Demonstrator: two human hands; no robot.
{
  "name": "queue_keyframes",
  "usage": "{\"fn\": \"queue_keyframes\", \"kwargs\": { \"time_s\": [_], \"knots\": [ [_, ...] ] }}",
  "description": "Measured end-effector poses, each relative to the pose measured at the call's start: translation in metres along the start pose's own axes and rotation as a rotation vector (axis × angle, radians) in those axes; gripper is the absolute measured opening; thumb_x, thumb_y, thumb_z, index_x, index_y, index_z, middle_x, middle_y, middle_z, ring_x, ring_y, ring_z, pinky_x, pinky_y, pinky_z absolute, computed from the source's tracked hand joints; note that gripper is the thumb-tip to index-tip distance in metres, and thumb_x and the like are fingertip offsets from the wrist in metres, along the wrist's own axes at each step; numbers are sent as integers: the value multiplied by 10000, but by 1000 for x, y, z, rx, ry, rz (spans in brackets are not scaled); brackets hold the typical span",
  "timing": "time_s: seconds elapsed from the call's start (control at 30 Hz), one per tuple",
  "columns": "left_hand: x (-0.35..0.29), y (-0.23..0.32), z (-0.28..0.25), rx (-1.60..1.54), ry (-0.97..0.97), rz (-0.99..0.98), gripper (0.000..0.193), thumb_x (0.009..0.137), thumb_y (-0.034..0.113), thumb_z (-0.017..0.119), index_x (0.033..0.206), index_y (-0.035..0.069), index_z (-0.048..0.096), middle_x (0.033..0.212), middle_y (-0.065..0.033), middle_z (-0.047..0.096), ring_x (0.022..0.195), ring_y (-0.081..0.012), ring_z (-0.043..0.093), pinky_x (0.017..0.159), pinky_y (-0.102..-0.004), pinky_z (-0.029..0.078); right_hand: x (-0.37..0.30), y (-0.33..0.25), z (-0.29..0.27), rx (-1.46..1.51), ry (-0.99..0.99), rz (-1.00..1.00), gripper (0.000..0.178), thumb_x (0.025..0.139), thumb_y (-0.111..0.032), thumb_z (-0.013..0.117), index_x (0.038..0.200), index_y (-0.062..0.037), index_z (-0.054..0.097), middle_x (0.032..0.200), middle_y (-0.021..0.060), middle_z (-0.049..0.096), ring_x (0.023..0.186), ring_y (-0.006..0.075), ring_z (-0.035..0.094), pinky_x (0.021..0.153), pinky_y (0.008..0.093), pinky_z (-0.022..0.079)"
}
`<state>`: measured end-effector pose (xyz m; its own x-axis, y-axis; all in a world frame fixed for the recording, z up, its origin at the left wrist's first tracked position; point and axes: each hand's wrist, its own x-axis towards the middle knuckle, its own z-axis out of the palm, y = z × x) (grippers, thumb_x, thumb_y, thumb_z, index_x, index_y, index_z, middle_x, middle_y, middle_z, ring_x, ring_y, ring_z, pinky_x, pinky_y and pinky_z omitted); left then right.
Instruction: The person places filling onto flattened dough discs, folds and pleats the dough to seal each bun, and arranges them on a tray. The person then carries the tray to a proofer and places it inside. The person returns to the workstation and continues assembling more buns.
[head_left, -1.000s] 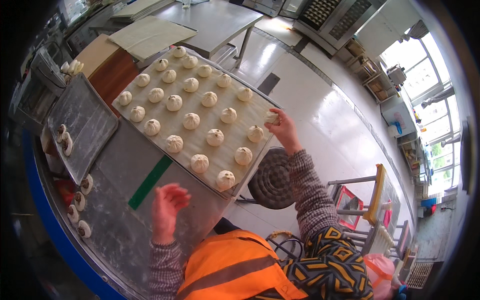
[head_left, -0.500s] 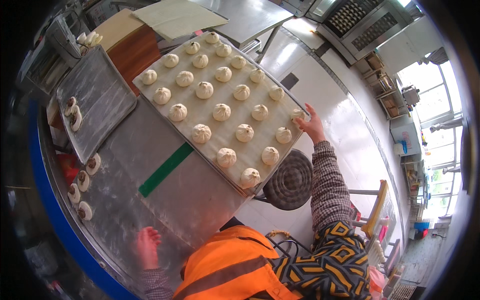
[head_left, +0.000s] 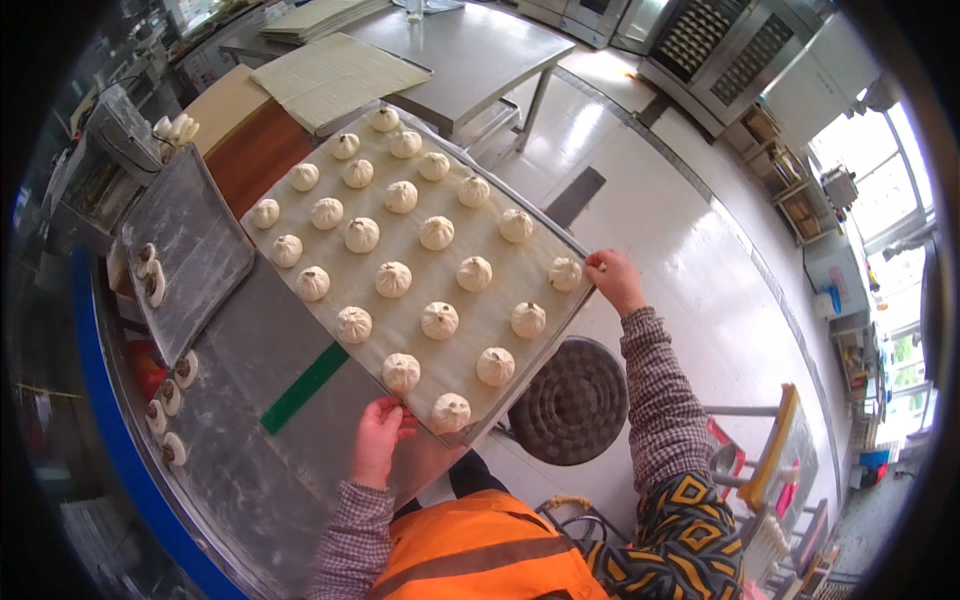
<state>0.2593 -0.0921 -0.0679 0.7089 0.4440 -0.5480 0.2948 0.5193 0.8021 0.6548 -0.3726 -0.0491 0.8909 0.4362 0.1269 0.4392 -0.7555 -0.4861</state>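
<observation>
A large metal tray (head_left: 531,364), lined with pale paper, holds rows of pleated dough buns (head_left: 436,233). It lies slanted over the steel worktop, and its right side reaches out past the worktop. My left hand (head_left: 378,438) is at the tray's near left edge, its fingers closed on the rim beside the nearest buns. At the right corner, my right hand (head_left: 617,281) grips the edge with fingers curled, close to the corner bun (head_left: 565,273). The undersides of the fingers are hidden.
Several flat dough pieces with dark filling (head_left: 171,396) lie on the floury worktop (head_left: 270,480), left of a green strip (head_left: 304,388). A second tray (head_left: 205,260) leans behind them. A round stool (head_left: 568,400) stands below the tray's right side. Beyond is a steel table (head_left: 490,60).
My left hand has come up and right from the worktop to the tray's near edge. My right hand has shifted from the corner bun to the tray's rim. The view has also shifted.
</observation>
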Motion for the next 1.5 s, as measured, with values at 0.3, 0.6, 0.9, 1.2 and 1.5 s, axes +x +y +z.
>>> {"fn": "queue_keyframes", "kwargs": {
  "time_s": [0.3,0.6,0.9,1.2,1.5],
  "knots": [
    [10,-6,20,-78,207,19,257,927,15,532,1162,-3,429,1071,-128,550,847,-211,620,732,-351,570,26,0,-13,-91,-148,29,213,756,-221,642,839,-26,665,843,152,669,826,311,639,735,408,512],
    [15,-16,13,-147,197,7,241,921,29,519,1158,-5,494,1044,-107,577,893,-196,601,720,-329,552,33,-23,-47,-105,-295,93,299,727,-286,624,871,-31,683,839,159,686,820,310,654,727,403,513],
    [-28,1,-27,-45,310,44,261,921,199,501,1088,26,602,1055,-56,589,953,-164,557,811,-284,455,-31,-46,-69,191,-704,212,292,806,-242,602,971,-8,662,838,101,681,794,233,653,705,369,508],
    [-57,35,15,-550,343,81,483,967,354,345,1256,8,519,1229,-106,578,1095,-246,571,975,-394,441,-37,-68,13,580,-456,314,311,914,-286,532,923,-4,661,714,124,609,704,232,618,639,376,493],
    [-29,38,166,-390,104,63,470,966,342,353,1244,6,527,1215,-106,586,1084,-241,578,966,-390,448,-102,-18,-22,577,-340,285,423,884,-414,550,899,-19,701,843,182,688,796,346,660,726,406,511]
  ]
}}
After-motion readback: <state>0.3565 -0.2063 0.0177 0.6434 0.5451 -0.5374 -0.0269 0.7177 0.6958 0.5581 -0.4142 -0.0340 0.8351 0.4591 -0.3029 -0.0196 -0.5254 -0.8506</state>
